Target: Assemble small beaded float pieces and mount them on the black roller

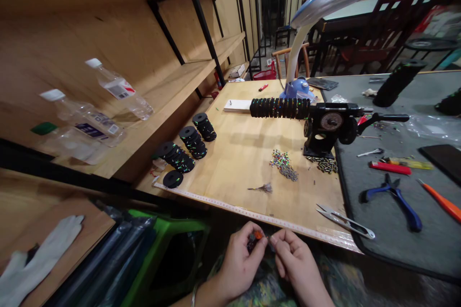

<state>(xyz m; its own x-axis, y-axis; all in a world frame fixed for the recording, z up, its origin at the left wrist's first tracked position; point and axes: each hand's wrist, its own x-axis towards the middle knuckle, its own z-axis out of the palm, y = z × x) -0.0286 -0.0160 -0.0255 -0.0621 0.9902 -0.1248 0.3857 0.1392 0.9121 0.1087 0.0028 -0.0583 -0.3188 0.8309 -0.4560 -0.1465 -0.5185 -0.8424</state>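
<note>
In front of the table's near edge, my left hand [242, 261] is closed around a small dark and orange thing [255, 239] whose kind I cannot make out. Beside it, my right hand [293, 259] pinches thumb against fingers, close to the left fingertips. What it holds, if anything, is too small to name. Just beyond my hands lies a small bundle of thin wires or fibres [264, 187]. Further in sit a pile of coloured beads [280, 158] and a heap of small grey metal parts [289, 173]. Thread snips [344, 220] rest at the near right edge.
A hand-cranked winding machine [326, 124] carries a row of black spools [281, 108]. More black spool stacks [176, 157] stand at the left. Blue-handled pliers [394, 196] and an orange pen-like tool [441, 201] lie on the grey mat. A desk lamp [297, 57] stands behind.
</note>
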